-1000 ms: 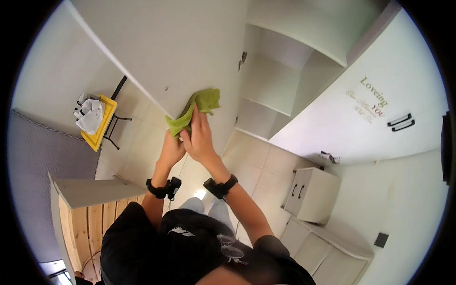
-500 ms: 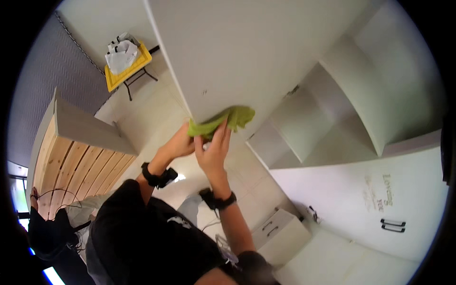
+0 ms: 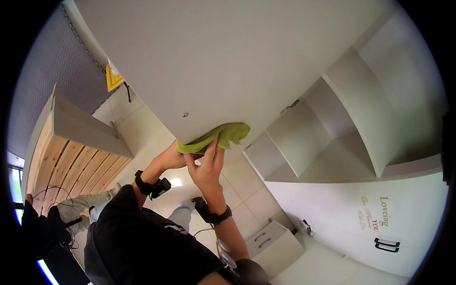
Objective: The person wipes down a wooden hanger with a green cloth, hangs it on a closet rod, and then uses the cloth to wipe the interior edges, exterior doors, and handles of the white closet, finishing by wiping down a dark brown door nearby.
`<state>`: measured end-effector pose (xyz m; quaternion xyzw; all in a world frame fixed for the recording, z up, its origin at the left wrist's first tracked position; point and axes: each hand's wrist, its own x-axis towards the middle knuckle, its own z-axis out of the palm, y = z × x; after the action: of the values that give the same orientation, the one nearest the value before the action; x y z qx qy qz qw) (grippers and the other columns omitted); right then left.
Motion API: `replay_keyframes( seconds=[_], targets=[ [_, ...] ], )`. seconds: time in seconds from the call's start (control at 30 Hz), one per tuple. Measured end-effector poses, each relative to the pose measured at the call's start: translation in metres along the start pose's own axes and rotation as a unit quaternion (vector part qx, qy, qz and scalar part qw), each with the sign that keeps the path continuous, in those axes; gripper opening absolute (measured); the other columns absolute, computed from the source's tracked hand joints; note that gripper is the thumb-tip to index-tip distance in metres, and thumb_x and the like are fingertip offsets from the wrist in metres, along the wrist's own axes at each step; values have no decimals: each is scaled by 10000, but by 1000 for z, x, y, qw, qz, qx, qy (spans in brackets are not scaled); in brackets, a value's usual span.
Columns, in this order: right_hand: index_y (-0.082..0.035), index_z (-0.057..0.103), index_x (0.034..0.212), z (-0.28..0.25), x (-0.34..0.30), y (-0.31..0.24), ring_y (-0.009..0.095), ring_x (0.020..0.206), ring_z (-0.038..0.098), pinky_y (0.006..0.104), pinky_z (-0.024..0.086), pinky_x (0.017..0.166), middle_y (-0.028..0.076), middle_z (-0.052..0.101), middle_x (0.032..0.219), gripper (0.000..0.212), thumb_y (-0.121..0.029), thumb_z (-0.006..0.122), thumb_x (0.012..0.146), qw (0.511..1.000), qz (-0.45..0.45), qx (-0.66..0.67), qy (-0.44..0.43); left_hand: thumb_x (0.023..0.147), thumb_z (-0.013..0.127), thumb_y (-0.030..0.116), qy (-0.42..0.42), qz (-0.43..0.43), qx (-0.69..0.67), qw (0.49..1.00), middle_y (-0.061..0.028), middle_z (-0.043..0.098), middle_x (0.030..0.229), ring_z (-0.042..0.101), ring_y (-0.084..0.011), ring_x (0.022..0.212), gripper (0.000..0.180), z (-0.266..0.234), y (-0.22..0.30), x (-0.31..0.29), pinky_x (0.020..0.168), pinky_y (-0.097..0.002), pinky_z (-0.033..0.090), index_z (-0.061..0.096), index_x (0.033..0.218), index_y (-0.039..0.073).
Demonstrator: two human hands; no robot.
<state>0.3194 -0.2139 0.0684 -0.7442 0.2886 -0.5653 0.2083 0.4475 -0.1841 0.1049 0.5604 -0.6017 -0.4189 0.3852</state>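
Holding a green cloth [image 3: 216, 134] against the lower edge of a pale door panel [image 3: 223, 61], we have it draped along that edge, near the panel's lower corner and just below a small round metal fitting [image 3: 185, 114]. Our right hand [image 3: 207, 168] grasps the cloth from beneath, fingers laid up on it and thumb apart to the left. Our left hand [image 3: 172, 156] reaches in at the cloth's left end, but its fingers are hidden there, so we cannot tell whether they grip or merely support. We judge the step in hand to be a wipe along this edge; the next move probably calls for even pressure and a slide along the rim, with the folds gathered so none snags. Black wrist straps [image 3: 221, 217] circle both our wrists. Beyond the panel, to the right, stand open shelves [image 3: 304, 128], then a white door [image 3: 332, 204] with black handles [image 3: 387, 245]. Below them sits a low cabinet [image 3: 275, 249] on the tiled floor [image 3: 242, 190]. Off to our left are a slatted wooden frame [image 3: 71, 161] and part of a yellow tabletop [image 3: 113, 80].
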Motion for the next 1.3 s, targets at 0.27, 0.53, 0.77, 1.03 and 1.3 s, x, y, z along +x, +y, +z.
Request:
replay_keyframes(
  seconds=[0.27,0.53,0.77,1.03,1.3],
  targets=[
    [133,214,1408,-14,47,-22,545,1193,377,576,311,988,361,364,1320,852,-308,651,824,999,-6,51,-6,847,602,100,99,116,-273,950,-95,527,1280,481,-168,1185,530,-2,19,-17,981,-333,410,418,1331,-12],
    [135,164,1419,-14,68,-13,555,1272,276,608,227,1031,377,280,1380,813,-340,552,885,997,-71,-2,-28,962,359,205,340,240,53,908,-135,651,1007,604,-226,902,363,13,31,13,774,-323,477,556,1103,-66],
    [122,194,1417,-11,56,10,537,1278,291,639,215,1018,356,312,1371,820,-418,519,893,995,-95,-5,-7,873,518,108,418,284,158,849,-195,637,999,615,-289,885,269,29,30,18,743,-359,486,574,1067,-69],
    [57,146,1448,10,39,34,491,1315,229,588,158,1046,298,231,1450,911,-486,550,839,992,-126,1,-10,717,719,89,482,284,316,766,-215,571,1162,547,-399,1026,502,25,-16,3,880,-431,441,542,1165,-48],
    [116,173,1423,-2,23,40,510,1213,395,584,289,982,319,395,1343,948,-556,517,849,990,-125,58,-22,672,804,109,439,282,348,779,-179,581,1127,571,-330,1030,626,34,-46,-22,889,-410,440,503,1199,-48]
  ],
)
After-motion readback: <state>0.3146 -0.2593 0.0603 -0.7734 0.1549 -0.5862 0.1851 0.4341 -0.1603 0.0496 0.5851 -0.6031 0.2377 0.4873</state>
